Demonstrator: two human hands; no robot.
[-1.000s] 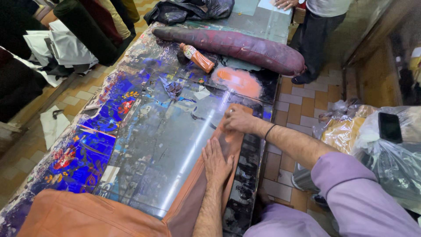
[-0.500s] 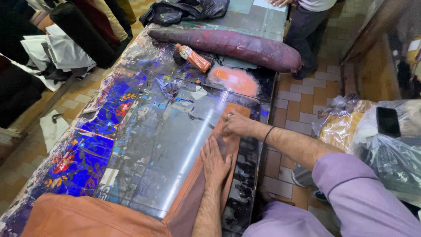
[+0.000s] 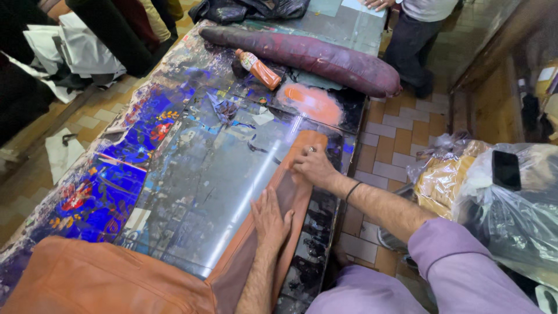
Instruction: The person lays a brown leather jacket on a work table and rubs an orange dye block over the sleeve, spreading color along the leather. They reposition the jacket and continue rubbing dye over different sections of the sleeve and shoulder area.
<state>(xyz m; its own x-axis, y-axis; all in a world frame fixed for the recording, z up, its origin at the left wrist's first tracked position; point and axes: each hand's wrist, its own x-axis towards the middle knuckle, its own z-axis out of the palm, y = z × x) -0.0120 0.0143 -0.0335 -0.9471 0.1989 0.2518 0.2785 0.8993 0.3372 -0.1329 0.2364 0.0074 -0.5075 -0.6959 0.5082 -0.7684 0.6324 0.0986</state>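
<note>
**Orange cloth pressed flat under a clear sheet on the printing table**

The orange cloth (image 3: 293, 192) lies as a narrow strip along the right edge of the paint-stained table (image 3: 110, 174), running from the big bunched mass of the same fabric at the near end up to about mid-table. A transparent plastic sheet (image 3: 192, 197) covers the table's middle, its right edge lying on the strip.

The left hand (image 3: 268, 216) rests palm-down on the cloth, fingers spread and flat, gripping nothing. The right hand (image 3: 313, 166) sits further along, near the strip's far end, fingertips curled down against the fabric; whether it pinches the edge or only presses, I cannot tell.

Compared with a second ago, both hands are in nearly the same places on the strip, the left perhaps a touch nearer the sheet's edge; the cloth has not visibly shifted, so this reads as smoothing and holding rather than moving it.

Beyond lie an orange bottle (image 3: 258, 68) on its side, a long dark-red padded roll (image 3: 314, 58) and an orange paint patch (image 3: 314, 103). Another person (image 3: 418, 35) stands at the far end.
</note>
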